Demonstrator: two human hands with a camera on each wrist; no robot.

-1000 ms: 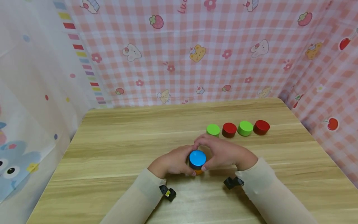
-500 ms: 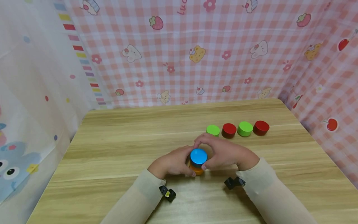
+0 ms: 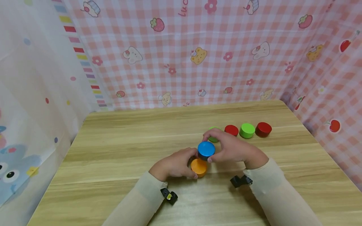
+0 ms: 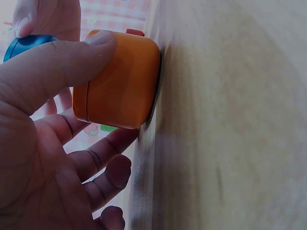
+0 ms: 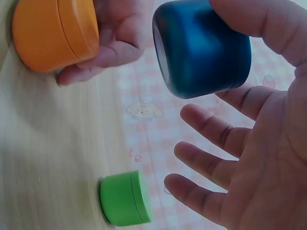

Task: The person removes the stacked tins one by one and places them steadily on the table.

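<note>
My left hand (image 3: 175,164) grips a small round orange tin (image 3: 199,168) standing on the wooden table, with thumb and fingers around its sides. The left wrist view shows the lid seam on this orange tin (image 4: 124,81). Between thumb and index finger, my right hand (image 3: 234,147) pinches a matching blue tin (image 3: 206,150). In the right wrist view the blue tin (image 5: 201,52) is raised off the table, its underside showing and the other fingers spread apart below it. From the head, it sits just behind and right of the orange one.
A row of tins stands behind my right hand: a green one (image 5: 122,199) partly covered by that hand, a red one (image 3: 231,130), another green (image 3: 247,131) and another red (image 3: 263,130). Patterned cloth (image 3: 155,66) hangs at the table's back and sides.
The blue tin was on top of the orange one; my right hand has lifted it off and carried it back and right. My left hand has stayed on the orange tin.
</note>
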